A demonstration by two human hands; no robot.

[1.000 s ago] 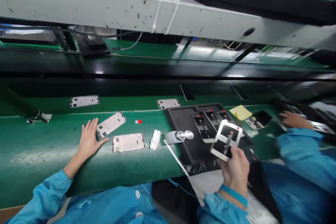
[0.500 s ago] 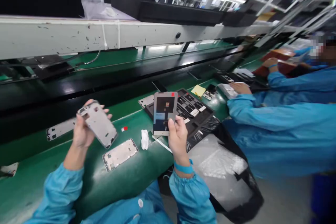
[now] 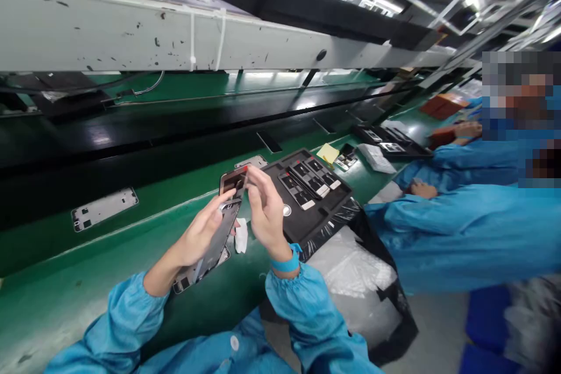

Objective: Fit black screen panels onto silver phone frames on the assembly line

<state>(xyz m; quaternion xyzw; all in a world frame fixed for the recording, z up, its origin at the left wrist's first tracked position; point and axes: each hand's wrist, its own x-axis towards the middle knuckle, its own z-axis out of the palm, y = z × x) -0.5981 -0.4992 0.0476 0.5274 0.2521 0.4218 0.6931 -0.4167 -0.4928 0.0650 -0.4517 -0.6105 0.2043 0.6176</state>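
Note:
My left hand (image 3: 199,234) grips a silver phone frame (image 3: 218,239), held on edge and tilted above the green bench (image 3: 65,280). My right hand (image 3: 265,213) pinches a phone screen panel (image 3: 232,180) with a red tab at its corner, right above the frame. The two parts meet between my hands. Another silver frame (image 3: 186,279) lies on the bench under my left wrist, mostly hidden. A white wipe (image 3: 241,235) lies just below my hands.
A black foam tray (image 3: 307,216) with several screen panels sits to the right. Two more frames (image 3: 104,208) (image 3: 251,162) lie on the conveyor. A yellow note pad (image 3: 328,153) lies farther right. A co-worker in a blue coat (image 3: 460,234) works close on the right.
My hands have come together: the frame in my left hand and the screen panel in my right, held apart half a second ago, now meet in front of me.

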